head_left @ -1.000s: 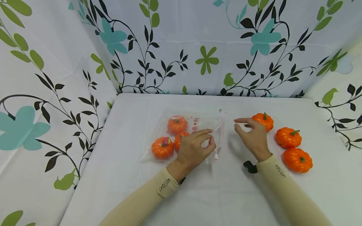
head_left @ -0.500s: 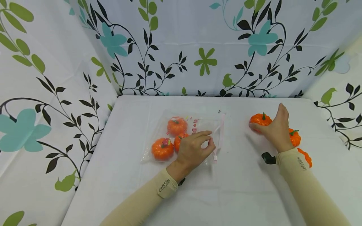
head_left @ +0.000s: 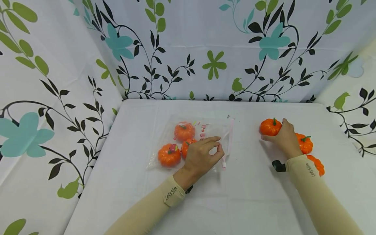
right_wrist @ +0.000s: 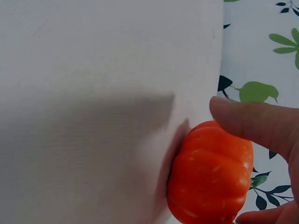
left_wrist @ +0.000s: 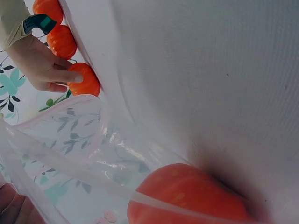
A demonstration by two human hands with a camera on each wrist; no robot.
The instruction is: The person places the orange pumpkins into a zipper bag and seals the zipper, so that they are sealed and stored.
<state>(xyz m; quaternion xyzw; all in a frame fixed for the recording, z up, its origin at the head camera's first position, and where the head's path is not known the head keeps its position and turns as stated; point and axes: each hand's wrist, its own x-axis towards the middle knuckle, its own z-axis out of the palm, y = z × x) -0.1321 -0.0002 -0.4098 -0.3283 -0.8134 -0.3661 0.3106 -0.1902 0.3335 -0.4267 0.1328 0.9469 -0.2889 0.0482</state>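
My left hand (head_left: 202, 155) pinches the open edge of a clear plastic zip bag (head_left: 215, 129), its thumb and forefinger meeting. Inside the bag lie three orange toy pumpkins (head_left: 169, 155), one partly covered by that hand. On the right, my right hand (head_left: 283, 141) holds another toy pumpkin (head_left: 268, 127) between thumb and fingers. The right wrist view shows the thumb (right_wrist: 250, 122) along one side of this pumpkin (right_wrist: 210, 172) and a fingertip at the opposite side. In the left wrist view the bag's mouth (left_wrist: 60, 112) gapes.
Two more toy pumpkins, one (head_left: 305, 143) behind the right hand and one (head_left: 317, 164) partly hidden by the sleeve, sit on the white table (head_left: 246, 202). A patterned curtain (head_left: 188, 49) hangs past the table's far edge.
My right hand has moved right from beside the bag to the farthest loose pumpkin, and its fingers have lowered and closed in around it. The left hand stays at the bag.
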